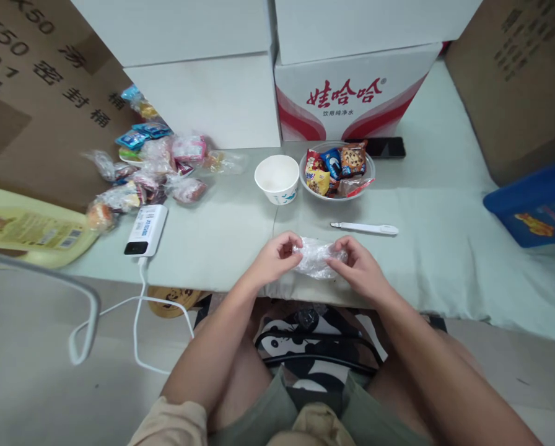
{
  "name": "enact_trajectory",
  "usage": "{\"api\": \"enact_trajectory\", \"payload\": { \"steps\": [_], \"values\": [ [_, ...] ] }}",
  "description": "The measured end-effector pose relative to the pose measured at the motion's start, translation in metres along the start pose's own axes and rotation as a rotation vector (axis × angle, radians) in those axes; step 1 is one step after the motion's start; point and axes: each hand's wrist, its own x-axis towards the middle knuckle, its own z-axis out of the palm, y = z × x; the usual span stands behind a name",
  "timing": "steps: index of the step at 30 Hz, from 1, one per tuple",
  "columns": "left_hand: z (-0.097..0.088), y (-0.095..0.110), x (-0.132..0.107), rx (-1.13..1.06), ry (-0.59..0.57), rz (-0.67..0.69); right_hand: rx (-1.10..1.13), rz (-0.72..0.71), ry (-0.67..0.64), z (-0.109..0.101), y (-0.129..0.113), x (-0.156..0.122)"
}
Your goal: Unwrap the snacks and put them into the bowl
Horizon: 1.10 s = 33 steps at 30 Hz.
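My left hand [277, 255] and my right hand [355, 267] are both closed on a crumpled clear plastic wrapper [315, 256], held between them just above the near edge of the pale table [222, 235]. What the wrapper holds cannot be made out. Behind my hands lies a white pen-like tool [365, 228]. Farther back stand an empty white paper bowl [277, 178] and a clear bowl [337, 171] filled with several wrapped snacks.
A heap of wrapped snacks [152, 170] lies at the back left, with a white power bank [146, 230] and its cable beside it. White cartons [352, 93] line the back, a black phone [384, 147] beneath them. A yellow bottle [31, 229] lies left, a blue box [535, 204] right.
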Motion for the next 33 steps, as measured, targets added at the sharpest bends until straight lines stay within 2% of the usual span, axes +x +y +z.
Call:
{"api": "enact_trajectory", "payload": {
  "steps": [3,5,8,10,12,14,16,19,22,25,27,29,31,33],
  "values": [
    [0.001,-0.005,0.003,0.005,0.036,0.015,0.094,0.073,0.111,0.005,0.004,0.001],
    [0.0,-0.008,0.006,-0.022,0.112,0.066,0.171,0.087,0.178,0.008,0.006,0.002],
    [-0.002,-0.01,0.006,0.041,0.306,0.152,0.115,0.043,0.313,0.011,0.006,0.003],
    [0.0,-0.009,0.002,0.127,0.345,0.154,0.047,0.009,0.363,0.015,0.006,0.0],
    [0.005,-0.006,-0.004,0.149,0.235,0.133,0.062,0.001,0.3,0.021,0.004,-0.005],
    [0.009,-0.004,-0.009,0.1,0.046,0.129,0.184,0.062,0.156,0.028,0.002,-0.011],
    [0.012,-0.003,-0.011,0.047,-0.123,0.163,0.327,0.145,0.067,0.033,0.001,-0.014],
    [0.011,-0.005,-0.008,0.037,-0.227,0.211,0.351,0.132,0.125,0.037,0.002,-0.014],
    [0.008,-0.006,-0.002,0.046,-0.256,0.121,0.193,0.03,0.178,0.04,0.002,-0.012],
    [0.004,-0.003,0.001,0.037,-0.244,0.064,-0.018,-0.012,0.066,0.046,-0.011,-0.005],
    [-0.002,-0.001,0.003,0.002,-0.13,0.118,-0.198,-0.094,0.044,0.051,-0.032,0.007],
    [-0.01,0.002,0.006,-0.073,0.074,0.203,-0.423,-0.234,0.114,0.057,-0.061,0.032],
    [-0.02,0.005,0.008,-0.146,0.269,0.246,-0.763,-0.377,0.194,0.065,-0.09,0.068],
    [-0.029,0.008,0.01,-0.18,0.372,0.233,-1.183,-0.432,0.148,0.079,-0.112,0.11]
  ]
}}
